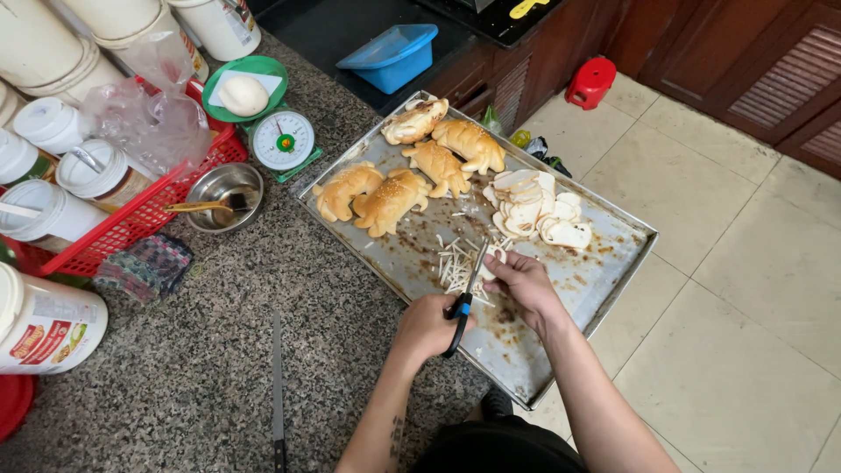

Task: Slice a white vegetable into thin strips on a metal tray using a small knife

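We see our left hand (427,326) low in the middle of the frame, its grip closed around the blue handles of a pair of scissors (463,298), whose blades point up toward the top of the frame. Our right hand (524,282) sits just to the right of the blades, its grip pinched narrow on a small pale slice (491,260) held against them. Right under the blades, a little heap of thin pale strips (455,265) lies on the metal baking tray (604,280).

The tray fills the middle of the frame and juts past the counter (219,350) edge over the tiled floor (745,289). In its upper part lie five golden, animal-shaped bread rolls (390,200), and to the right of them a stack of pale round slices (534,210). The tray's bare metal is stained with brown baked-on marks.

On the speckled stone counter, at the lower centre left, lies a long knife (277,394), well apart from our hands. Above the tray's left corner stands a green kitchen scale (282,138) with a white ball of dough (243,95) on its pan, and just beside it a small steel bowl (226,188) holding a brush. A red basket (149,210) with white lidded tubs takes the upper left of the frame. A blue plastic tub (392,57) sits at the top centre, and a red stool (590,82) stands on the floor at the upper right.
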